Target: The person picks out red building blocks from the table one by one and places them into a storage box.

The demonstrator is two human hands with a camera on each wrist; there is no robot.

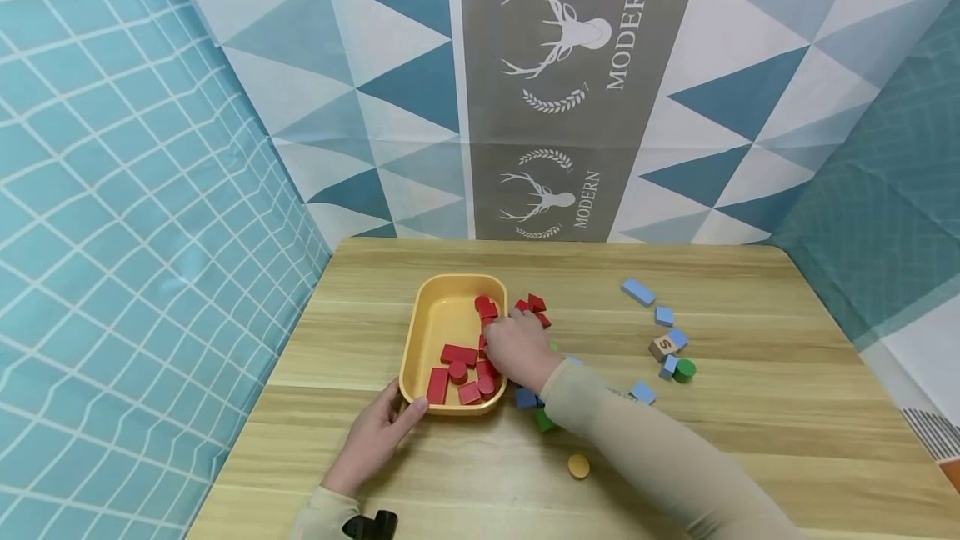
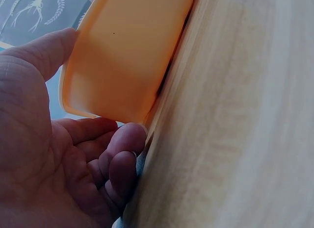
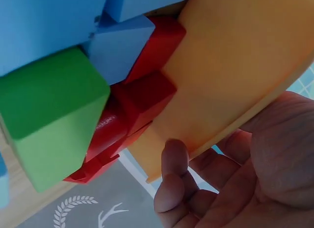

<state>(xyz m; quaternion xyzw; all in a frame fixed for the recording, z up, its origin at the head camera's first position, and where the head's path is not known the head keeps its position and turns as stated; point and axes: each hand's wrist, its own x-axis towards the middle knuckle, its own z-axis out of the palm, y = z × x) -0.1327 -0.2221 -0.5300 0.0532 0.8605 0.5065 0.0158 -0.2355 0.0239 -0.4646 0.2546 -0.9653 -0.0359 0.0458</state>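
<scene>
Tray (image 1: 450,277): yellow, shallow, round-cornered; it sat on the table, left of the loose blocks.
Red blocks (image 1: 459,355): bars, cubes and round pieces, glossy, lying along the tray's right side and near end; more lay outside its right wall.
Left hand (image 1: 377,437): gripped the tray's near left corner, thumb over the rim.
Right hand (image 1: 520,347): at the tray's right rim, fingers bent; whether they held a block, I could not tell.
Table (image 1: 315,407): pale striped wood grain.
Loose pieces: blue blocks (image 1: 638,292), a green cylinder (image 1: 685,371), a wooden letter block (image 1: 662,347), a yellow disc (image 1: 578,467).
Room: blue gridded cloth (image 1: 112,190) at left; triangle-and-deer cloth (image 1: 405,90) behind.
</scene>
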